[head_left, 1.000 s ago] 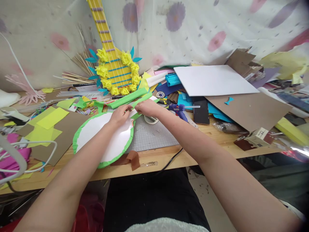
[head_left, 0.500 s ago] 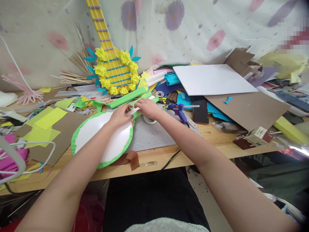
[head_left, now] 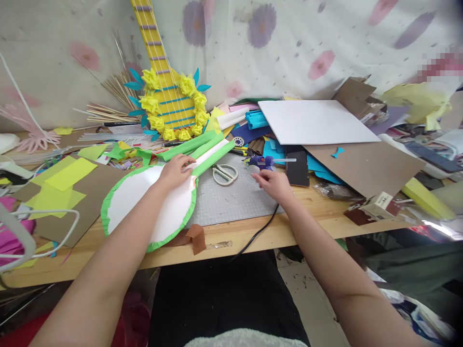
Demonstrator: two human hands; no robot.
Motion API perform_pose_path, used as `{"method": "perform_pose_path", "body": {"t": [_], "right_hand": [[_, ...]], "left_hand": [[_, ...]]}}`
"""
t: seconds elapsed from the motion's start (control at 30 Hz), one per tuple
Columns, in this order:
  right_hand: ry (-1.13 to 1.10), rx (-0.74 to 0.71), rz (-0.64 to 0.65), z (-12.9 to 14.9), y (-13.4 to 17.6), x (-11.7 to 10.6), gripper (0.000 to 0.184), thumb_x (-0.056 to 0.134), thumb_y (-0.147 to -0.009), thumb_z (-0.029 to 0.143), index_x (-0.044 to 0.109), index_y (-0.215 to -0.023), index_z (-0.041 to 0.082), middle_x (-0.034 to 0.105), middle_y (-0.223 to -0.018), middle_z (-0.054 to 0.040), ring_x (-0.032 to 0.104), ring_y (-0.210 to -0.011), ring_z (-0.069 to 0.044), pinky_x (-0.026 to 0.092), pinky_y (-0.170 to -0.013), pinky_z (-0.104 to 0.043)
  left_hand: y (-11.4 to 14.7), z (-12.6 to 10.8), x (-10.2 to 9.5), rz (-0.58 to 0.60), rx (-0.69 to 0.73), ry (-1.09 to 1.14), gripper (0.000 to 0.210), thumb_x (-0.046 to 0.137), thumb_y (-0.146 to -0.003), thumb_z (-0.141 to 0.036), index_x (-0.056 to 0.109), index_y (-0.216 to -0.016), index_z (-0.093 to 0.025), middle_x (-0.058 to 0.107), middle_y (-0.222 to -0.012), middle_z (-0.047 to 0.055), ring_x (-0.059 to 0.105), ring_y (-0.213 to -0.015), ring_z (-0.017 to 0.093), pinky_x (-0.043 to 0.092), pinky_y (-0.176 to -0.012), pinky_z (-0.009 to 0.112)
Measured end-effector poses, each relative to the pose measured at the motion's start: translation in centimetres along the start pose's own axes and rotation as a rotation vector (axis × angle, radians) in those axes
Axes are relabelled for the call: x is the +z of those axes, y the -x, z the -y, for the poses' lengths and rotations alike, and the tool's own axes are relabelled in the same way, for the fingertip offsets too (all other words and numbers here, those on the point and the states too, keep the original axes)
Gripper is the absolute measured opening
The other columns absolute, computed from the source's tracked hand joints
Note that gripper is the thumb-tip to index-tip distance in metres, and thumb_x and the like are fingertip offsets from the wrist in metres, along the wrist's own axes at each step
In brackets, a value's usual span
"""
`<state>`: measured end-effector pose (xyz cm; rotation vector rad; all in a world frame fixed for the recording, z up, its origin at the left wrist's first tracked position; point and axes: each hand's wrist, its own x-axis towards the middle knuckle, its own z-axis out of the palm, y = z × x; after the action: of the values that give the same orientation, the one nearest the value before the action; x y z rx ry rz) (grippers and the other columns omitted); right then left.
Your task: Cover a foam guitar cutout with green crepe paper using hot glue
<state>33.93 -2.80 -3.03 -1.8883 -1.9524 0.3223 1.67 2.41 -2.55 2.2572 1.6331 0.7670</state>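
And here's the left hand point(head_left: 175, 173), mid-frame, fingers curved over the base of the neck point(head_left: 214, 156) on the green-edged white board point(head_left: 128, 202); pinching or just pressing, I can't tell! Over to the right hand point(head_left: 277, 185), half-curled, just below the glue gun point(head_left: 265, 163), right of centre. Does it have hold? Can't tell. Good form, I'd say: take the gun by its handle, fingers clear of the nozzle, left hand steadying the board. And that board lies under the left grip, well apart from the right.
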Motion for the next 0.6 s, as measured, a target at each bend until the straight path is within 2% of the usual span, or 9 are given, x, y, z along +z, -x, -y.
{"method": "perform_pose_path", "body": {"t": [0.1,0.2,0.3,0.37,0.43,0.47,0.5,0.53,0.6], "right_hand": [[0.079,0.243,-0.098,-1.5,-0.2,-0.7,0.043,0.047,-0.087,0.054,0.057,-0.062,0.021,0.065,-0.067,-0.0066,0.057,-0.068,-0.02,0.031,-0.058,-0.028],[0.109,0.372,-0.147,-2.1,-0.5,-1.1,0.042,0.051,-0.083,0.06,0.055,-0.066,0.022,0.066,-0.072,-0.0076,0.058,-0.069,-0.022,0.03,-0.057,-0.028],[0.104,0.362,-0.111,-1.1,-0.2,-1.2,0.044,0.053,-0.081,0.062,0.053,-0.064,0.021,0.066,-0.071,-0.0082,0.059,-0.072,-0.022,0.033,-0.06,-0.03],[-0.001,0.266,-0.034,0.8,0.2,-0.6,0.041,0.056,-0.08,0.059,0.053,-0.063,0.021,0.065,-0.072,-0.0084,0.06,-0.075,-0.023,0.038,-0.063,-0.031],[-0.278,0.127,0.093,3.7,0.4,0.6,0.028,0.058,-0.08,0.047,0.057,-0.071,0.021,0.067,-0.078,-0.0074,0.062,-0.079,-0.021,0.043,-0.069,-0.032],[-0.487,0.088,0.205,5.3,0.4,1.5,0.018,0.059,-0.079,0.039,0.06,-0.078,0.021,0.068,-0.082,-0.0069,0.063,-0.08,-0.02,0.046,-0.072,-0.032],[-0.714,0.087,0.318,7.1,0.3,2.6,0.016,0.06,-0.076,0.03,0.061,-0.089,0.021,0.069,-0.088,-0.0066,0.064,-0.084,-0.019,0.048,-0.076,-0.031],[-0.936,0.113,0.41,8.8,0.0,3.6,0.029,0.061,-0.071,0.021,0.06,-0.101,0.021,0.069,-0.096,-0.0068,0.064,-0.089,-0.018,0.049,-0.081,-0.031],[-1.296,0.239,0.507,12.1,-0.6,5.7,0.053,0.057,-0.062,0.008,0.054,-0.113,0.02,0.068,-0.102,-0.0063,0.064,-0.093,-0.016,0.049,-0.085,-0.03]], "left_hand": [[0.1,-0.1,-0.4,-0.054,-0.034,-0.003,0.031,0.052,-0.074,-0.019,0.067,-0.102,-0.02,0.061,-0.101,0.006,0.059,-0.09,0.02,0.049,-0.081,0.032],[0.2,-0.1,-0.8,-0.108,-0.09,0.003,0.029,0.051,-0.075,-0.018,0.067,-0.099,-0.019,0.063,-0.102,0.006,0.059,-0.086,0.018,0.049,-0.08,0.03],[0.2,0.0,-1.1,-0.147,-0.121,0.015,0.029,0.05,-0.074,-0.014,0.067,-0.097,-0.018,0.064,-0.101,0.005,0.059,-0.084,0.017,0.049,-0.078,0.029],[0.1,0.2,-1.1,-0.163,-0.126,0.032,0.03,0.048,-0.073,-0.012,0.067,-0.097,-0.018,0.065,-0.1,0.005,0.06,-0.084,0.017,0.049,-0.078,0.029],[0.0,0.6,-1.0,-0.178,-0.128,0.051,0.033,0.047,-0.072,-0.01,0.067,-0.096,-0.018,0.065,-0.099,0.005,0.06,-0.084,0.017,0.049,-0.079,0.03],[0.0,0.7,-1.0,-0.185,-0.124,0.063,0.033,0.046,-0.071,-0.01,0.066,-0.097,-0.018,0.065,-0.098,0.005,0.06,-0.084,0.017,0.049,-0.079,0.03],[-0.1,0.9,-0.9,-0.191,-0.117,0.074,0.034,0.046,-0.07,-0.01,0.066,-0.097,-0.018,0.065,-0.099,0.005,0.06,-0.084,0.017,0.049,-0.078,0.03],[-0.1,1.0,-0.8,-0.192,-0.107,0.084,0.035,0.047,-0.07,-0.01,0.065,-0.098,-0.018,0.065,-0.099,0.005,0.06,-0.084,0.017,0.049,-0.077,0.03],[-0.1,1.2,-0.5,-0.187,-0.086,0.086,0.035,0.048,-0.07,-0.012,0.064,-0.101,-0.018,0.064,-0.1,0.005,0.059,-0.084,0.017,0.049,-0.075,0.029]]}}
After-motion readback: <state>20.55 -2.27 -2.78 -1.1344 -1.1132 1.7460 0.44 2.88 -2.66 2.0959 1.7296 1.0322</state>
